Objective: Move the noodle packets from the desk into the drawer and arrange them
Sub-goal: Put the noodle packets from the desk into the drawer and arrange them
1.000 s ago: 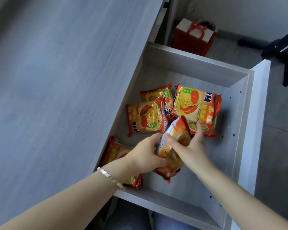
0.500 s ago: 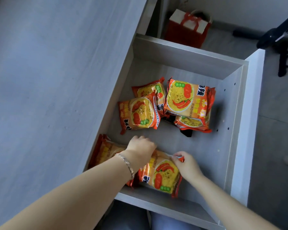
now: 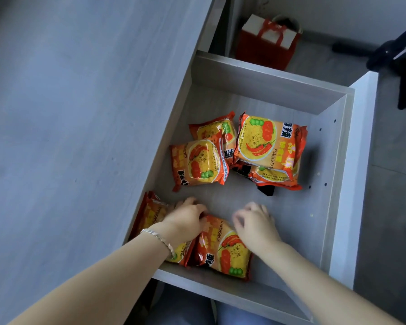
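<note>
**Right hand lifts off the near packet**

Since half a second ago, the right hand (image 3: 256, 225) has let go of the corner of the near packet (image 3: 223, 248); its fingers (image 3: 246, 211) now hover loosely curled, holding nothing. Left hand (image 3: 185, 219) fingers rest bent across that packet's far edge and the neighbouring packet (image 3: 150, 213), gripping neither. Both packets lie flat against the drawer (image 3: 265, 83) front wall. Four more packets (image 3: 265, 141) cluster mid-drawer, overlapping. Left of the drawer lies the tabletop (image 3: 80, 113).
</note>
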`<state>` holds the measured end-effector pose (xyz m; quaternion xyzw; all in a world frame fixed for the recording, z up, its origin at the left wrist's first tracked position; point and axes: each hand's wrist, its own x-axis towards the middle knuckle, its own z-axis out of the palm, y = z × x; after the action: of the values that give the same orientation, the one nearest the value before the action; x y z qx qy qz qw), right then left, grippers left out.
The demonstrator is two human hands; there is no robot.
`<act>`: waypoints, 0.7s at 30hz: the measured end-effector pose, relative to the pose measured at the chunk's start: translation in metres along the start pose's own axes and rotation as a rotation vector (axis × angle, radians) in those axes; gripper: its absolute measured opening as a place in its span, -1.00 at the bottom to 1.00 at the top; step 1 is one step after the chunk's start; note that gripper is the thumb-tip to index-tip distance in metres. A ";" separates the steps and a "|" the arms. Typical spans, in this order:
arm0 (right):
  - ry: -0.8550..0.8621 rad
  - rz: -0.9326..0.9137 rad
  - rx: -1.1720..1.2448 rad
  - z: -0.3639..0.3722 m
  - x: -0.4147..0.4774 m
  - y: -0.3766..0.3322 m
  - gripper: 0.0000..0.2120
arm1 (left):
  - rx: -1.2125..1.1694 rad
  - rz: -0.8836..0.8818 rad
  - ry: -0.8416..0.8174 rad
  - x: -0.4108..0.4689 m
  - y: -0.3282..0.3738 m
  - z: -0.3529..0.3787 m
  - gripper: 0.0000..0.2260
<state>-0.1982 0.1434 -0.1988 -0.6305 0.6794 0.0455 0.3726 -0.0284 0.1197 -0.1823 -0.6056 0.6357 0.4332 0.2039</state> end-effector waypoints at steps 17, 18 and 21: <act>-0.006 -0.022 1.098 -0.070 0.001 -0.061 -0.81 | -1.404 -0.274 0.275 -0.014 -0.007 -0.060 -0.01; -0.051 -0.025 1.142 -0.075 -0.005 -0.051 -0.87 | -1.413 -0.231 0.232 -0.011 -0.009 -0.057 0.02; -0.128 0.028 1.172 -0.087 -0.018 -0.020 -0.77 | -1.311 -0.105 0.180 -0.013 -0.002 -0.055 -0.19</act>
<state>-0.2211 0.1076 -0.1182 -0.3064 0.5757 -0.2947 0.6985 -0.0090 0.0839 -0.1427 -0.6682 0.2247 0.6674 -0.2400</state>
